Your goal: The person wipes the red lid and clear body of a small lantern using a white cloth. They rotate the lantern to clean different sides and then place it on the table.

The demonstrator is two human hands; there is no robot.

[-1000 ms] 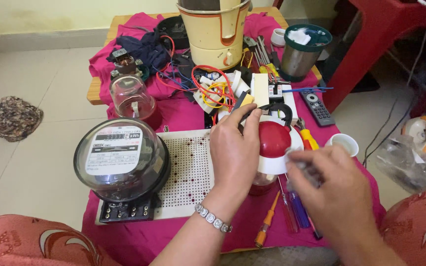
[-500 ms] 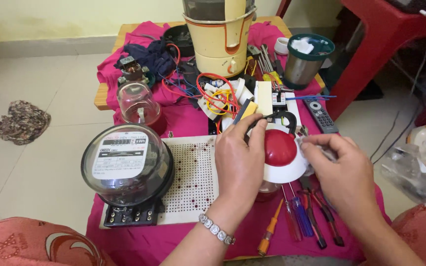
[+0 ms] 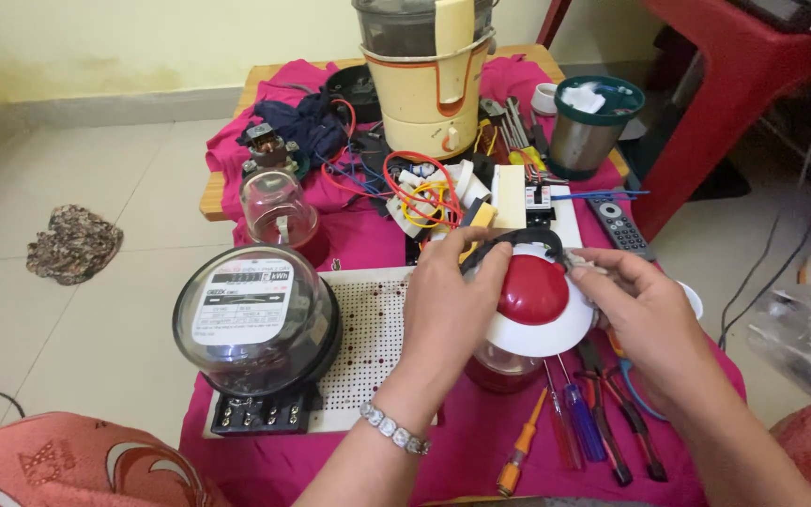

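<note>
Gripping a white disc with a red dome (image 3: 534, 299), the left hand (image 3: 451, 302) and right hand (image 3: 638, 305) each pinch its rim above the pink-clothed table (image 3: 368, 239).

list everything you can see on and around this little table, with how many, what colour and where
red-domed white disc: 1, held over table centre
black ring: 1, at disc's top edge
glass-domed meter: 1, black base, front left
perforated board: 1, white, under meter
small glass dome: 1, clear, left rear
mixer base: 1, cream, rear
steel jar: 1, green rim, rear right
wire bundle: 1, red and yellow, centre rear
remote: 1, grey, right
screwdrivers and pliers: several, front right
cloth: 1, pink, covering table
rag: 1, brown, floor left
left hand: on disc
right hand: at disc's right edge
</note>
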